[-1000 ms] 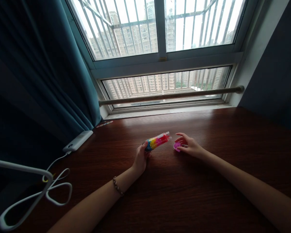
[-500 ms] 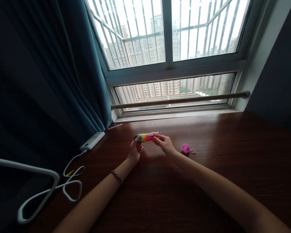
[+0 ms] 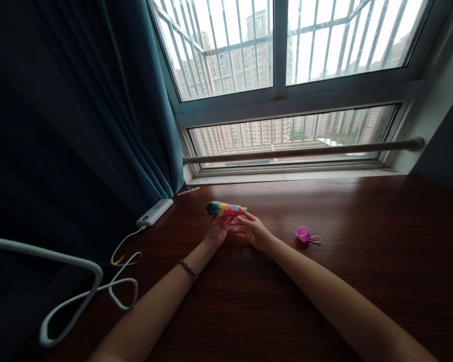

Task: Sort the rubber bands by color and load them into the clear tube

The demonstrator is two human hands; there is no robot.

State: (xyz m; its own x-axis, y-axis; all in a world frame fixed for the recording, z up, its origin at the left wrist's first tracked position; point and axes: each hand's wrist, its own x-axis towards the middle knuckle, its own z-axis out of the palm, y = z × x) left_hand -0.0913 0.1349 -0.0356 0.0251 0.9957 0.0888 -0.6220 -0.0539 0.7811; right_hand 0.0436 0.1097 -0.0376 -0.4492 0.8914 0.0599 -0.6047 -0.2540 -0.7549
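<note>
A small rainbow-coloured bottle lies sideways in the air above the table, dark blue at its left end, yellow in the middle, pink towards a narrow clear tip on the right. My left hand grips it from below, near the middle, with the thumb against its side. At the pink end, the fingertips of my right hand touch the bottle; the other fingers are loosely stretched beneath it. To the right of my hands, a pink cup-shaped cap with a loop rests on the table.
The dark wooden table runs up to a barred window with a rail across it. On the left stand a white power bank with a looping white cable, a thicker white tube and a blue curtain.
My left hand has shifted from the bottle's dark end to underneath its middle. The right fingers have spread further below the bottle. The view has turned slightly left.
</note>
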